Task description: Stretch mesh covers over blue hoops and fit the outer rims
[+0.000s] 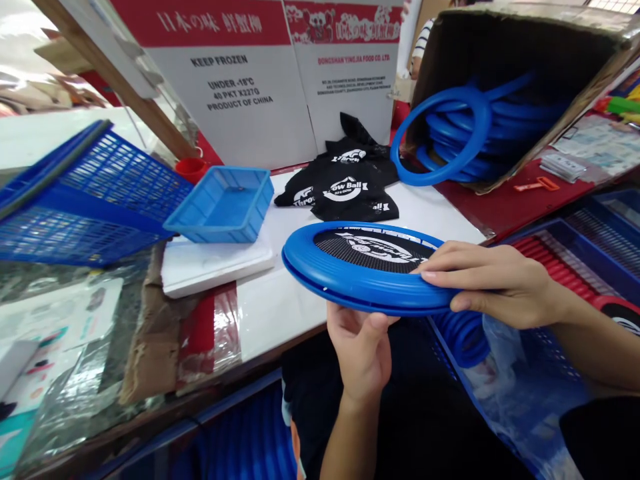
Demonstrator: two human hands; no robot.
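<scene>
Between my hands is a blue flying disc [350,283], a plastic ring with a black printed mesh centre [360,250]. It is held nearly level above the front edge of the white worktop. A narrow gap shows along its lower rim. From below, my left hand [363,347] grips the near side, thumb at the rim and the other fingers partly hidden underneath. At the right side, my right hand [495,283] pinches the rim, fingers on top and thumb on the edge. Several black printed fabric pieces [345,180] lie in a pile behind the disc.
An open carton [525,40] at the back right holds several blue rings [450,133]. A blue tray [225,207] sits on a white slab left of the disc. Farther left stands a blue basket [90,193]. Behind the fabric rises a printed carton [250,127].
</scene>
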